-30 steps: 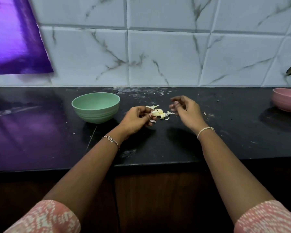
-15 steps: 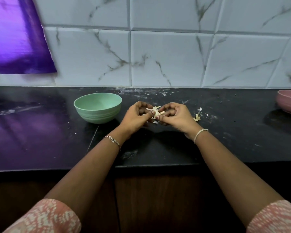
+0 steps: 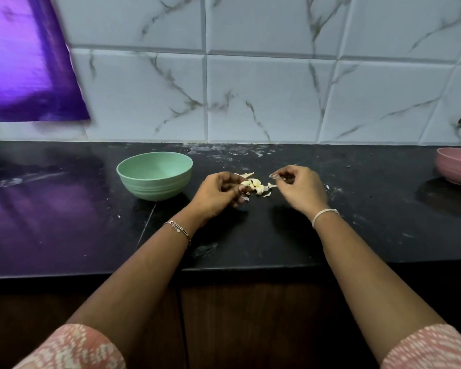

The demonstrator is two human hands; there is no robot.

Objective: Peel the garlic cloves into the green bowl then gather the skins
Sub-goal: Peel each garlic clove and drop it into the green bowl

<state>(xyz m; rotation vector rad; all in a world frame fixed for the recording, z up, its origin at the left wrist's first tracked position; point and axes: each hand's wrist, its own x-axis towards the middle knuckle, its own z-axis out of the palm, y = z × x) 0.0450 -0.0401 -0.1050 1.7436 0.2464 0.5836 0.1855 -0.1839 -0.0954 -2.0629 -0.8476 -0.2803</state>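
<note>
A small heap of pale garlic skins (image 3: 257,185) lies on the black counter (image 3: 250,235) between my hands. My left hand (image 3: 218,194) sits at the heap's left edge with fingers curled, pinching skins at its fingertips. My right hand (image 3: 300,187) is just right of the heap, thumb and fingers pinched together on a thin scrap of skin near its fingertips. The green bowl (image 3: 155,175) stands upright to the left of my left hand; its inside looks bare from here.
A pink bowl (image 3: 457,166) stands at the counter's far right, partly cut off. A purple sheet (image 3: 30,62) hangs on the tiled wall at left. White flecks dot the counter near the wall. The counter's front edge runs below my wrists.
My hands were together over the skins half a second ago. The right hand has drawn away to the right, and the heap shows between them again.
</note>
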